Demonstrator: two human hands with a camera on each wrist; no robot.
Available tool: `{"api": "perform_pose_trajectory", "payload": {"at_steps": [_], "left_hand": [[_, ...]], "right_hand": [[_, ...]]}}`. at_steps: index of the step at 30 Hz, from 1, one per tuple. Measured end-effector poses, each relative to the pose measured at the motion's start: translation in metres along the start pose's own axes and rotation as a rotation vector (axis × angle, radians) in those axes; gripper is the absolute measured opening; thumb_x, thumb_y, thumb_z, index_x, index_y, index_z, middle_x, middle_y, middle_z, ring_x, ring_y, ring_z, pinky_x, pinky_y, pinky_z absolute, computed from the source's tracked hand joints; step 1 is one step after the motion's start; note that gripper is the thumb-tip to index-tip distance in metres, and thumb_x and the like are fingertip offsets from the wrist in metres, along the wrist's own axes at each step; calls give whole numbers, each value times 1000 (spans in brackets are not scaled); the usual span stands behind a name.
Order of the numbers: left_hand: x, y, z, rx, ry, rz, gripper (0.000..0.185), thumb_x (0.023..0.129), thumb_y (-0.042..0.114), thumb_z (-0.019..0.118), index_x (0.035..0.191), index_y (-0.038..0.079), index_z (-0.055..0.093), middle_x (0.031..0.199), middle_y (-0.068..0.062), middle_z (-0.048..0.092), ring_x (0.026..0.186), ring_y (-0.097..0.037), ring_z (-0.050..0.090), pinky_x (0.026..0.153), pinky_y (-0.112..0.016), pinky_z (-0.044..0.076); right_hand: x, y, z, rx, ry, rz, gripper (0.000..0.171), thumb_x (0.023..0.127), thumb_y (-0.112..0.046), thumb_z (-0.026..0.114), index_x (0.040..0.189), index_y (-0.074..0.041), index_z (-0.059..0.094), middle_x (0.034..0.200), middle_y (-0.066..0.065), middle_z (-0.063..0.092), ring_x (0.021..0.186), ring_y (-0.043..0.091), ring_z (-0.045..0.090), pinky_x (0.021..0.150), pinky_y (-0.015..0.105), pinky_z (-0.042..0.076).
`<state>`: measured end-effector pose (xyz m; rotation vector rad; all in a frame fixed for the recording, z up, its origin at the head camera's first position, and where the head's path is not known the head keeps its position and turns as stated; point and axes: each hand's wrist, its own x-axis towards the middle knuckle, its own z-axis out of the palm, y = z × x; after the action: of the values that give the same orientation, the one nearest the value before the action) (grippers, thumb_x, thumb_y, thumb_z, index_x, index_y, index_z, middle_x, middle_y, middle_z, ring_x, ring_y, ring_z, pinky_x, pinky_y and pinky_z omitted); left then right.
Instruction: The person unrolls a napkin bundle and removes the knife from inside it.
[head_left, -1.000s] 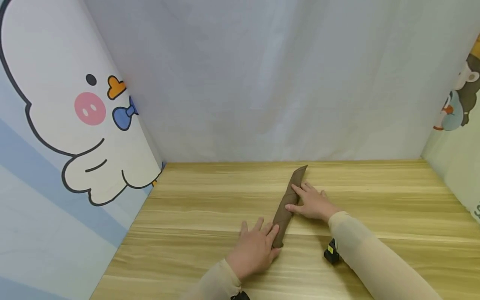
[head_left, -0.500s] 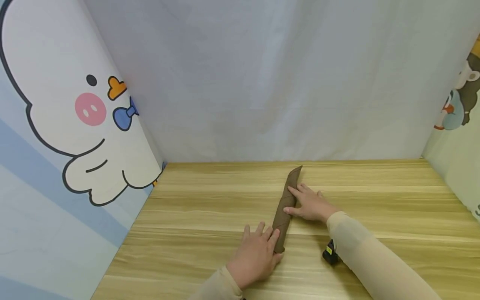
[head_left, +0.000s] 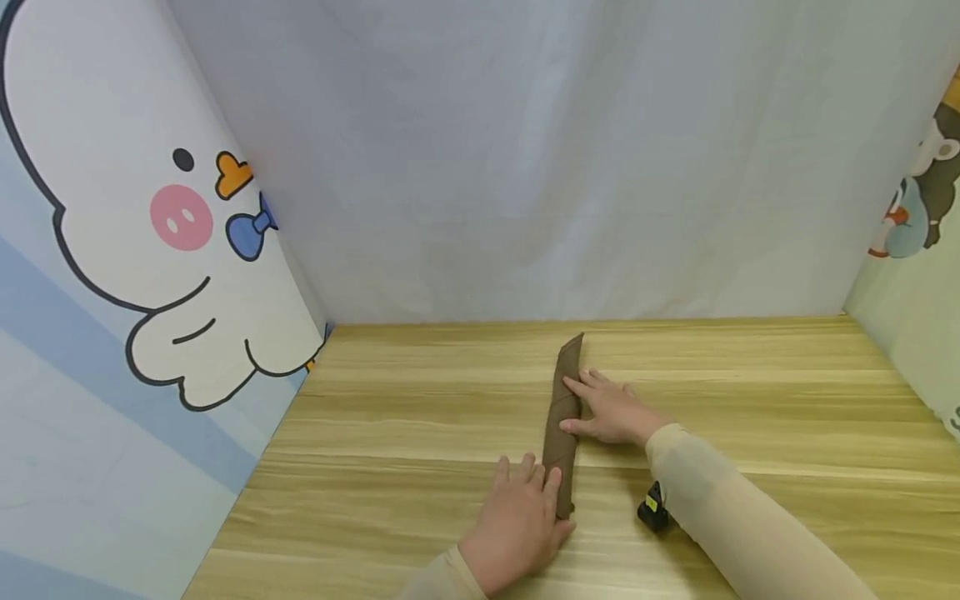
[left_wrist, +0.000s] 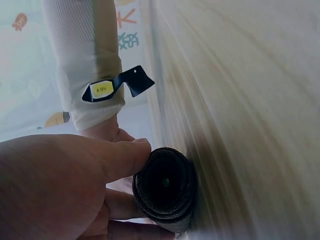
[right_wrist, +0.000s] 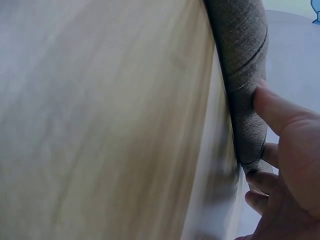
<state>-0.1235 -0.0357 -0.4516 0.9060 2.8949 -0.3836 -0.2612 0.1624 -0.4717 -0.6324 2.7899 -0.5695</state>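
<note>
A brown cloth rolled into a long, tight roll (head_left: 562, 417) lies on the wooden table (head_left: 750, 392), pointing away from me. My left hand (head_left: 521, 517) presses on its near end with straight fingers. In the left wrist view the thumb of the left hand (left_wrist: 60, 185) lies against the roll's coiled end (left_wrist: 165, 190). My right hand (head_left: 607, 408) rests flat against the roll's middle from the right, fingers extended. In the right wrist view the fingertips of the right hand (right_wrist: 290, 145) touch the roll (right_wrist: 242, 75).
A cartoon-printed panel (head_left: 135, 250) walls the left side, a white backdrop (head_left: 562, 167) the back, and another printed panel (head_left: 915, 250) the right. A small black device with a yellow label (head_left: 652, 508) sits at my right forearm.
The roll has shifted left and swung straighter, its far tip moving left. Both hands moved left with it, and the left hand slid a little nearer to me.
</note>
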Motion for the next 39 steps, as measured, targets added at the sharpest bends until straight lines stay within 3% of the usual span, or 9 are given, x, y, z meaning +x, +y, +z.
{"api": "perform_pose_trajectory", "payload": {"at_steps": [10, 15, 25, 33, 39], "left_hand": [[-4, 1, 4, 44, 95, 57, 68, 96, 61, 38, 140, 11, 52, 135, -10, 56, 130, -28, 46, 103, -55, 37], [-6, 3, 4, 23, 121, 52, 70, 93, 64, 42, 137, 11, 55, 129, -11, 60, 127, -28, 49, 101, -55, 37], [-11, -3, 3, -76, 55, 51, 72, 91, 66, 45, 138, 14, 55, 129, -7, 61, 127, -28, 50, 103, -57, 34], [-21, -18, 8, -61, 83, 71, 68, 90, 67, 45, 137, 18, 57, 125, -8, 63, 120, -28, 55, 97, -55, 42], [-27, -25, 5, -91, 37, 48, 69, 89, 66, 47, 139, 19, 55, 127, -8, 62, 121, -29, 55, 98, -56, 41]], "right_hand": [[-3, -9, 1, 1, 2, -32, 80, 91, -50, 60, 151, -7, 31, 156, 22, 21, 143, 41, 14, 100, 75, 14], [-4, -14, 4, -9, 2, -44, 78, 92, -49, 60, 151, -8, 31, 156, 20, 22, 144, 39, 15, 101, 74, 15], [-1, -24, 8, -52, -11, -66, 78, 91, -52, 59, 151, -10, 33, 156, 17, 24, 144, 36, 17, 102, 72, 18], [2, -36, 12, -40, -12, -83, 77, 91, -52, 59, 151, -11, 33, 156, 16, 24, 144, 35, 18, 102, 72, 17], [6, -42, 16, -22, -11, -71, 78, 90, -53, 59, 151, -12, 33, 157, 14, 24, 144, 33, 19, 103, 71, 16]]}}
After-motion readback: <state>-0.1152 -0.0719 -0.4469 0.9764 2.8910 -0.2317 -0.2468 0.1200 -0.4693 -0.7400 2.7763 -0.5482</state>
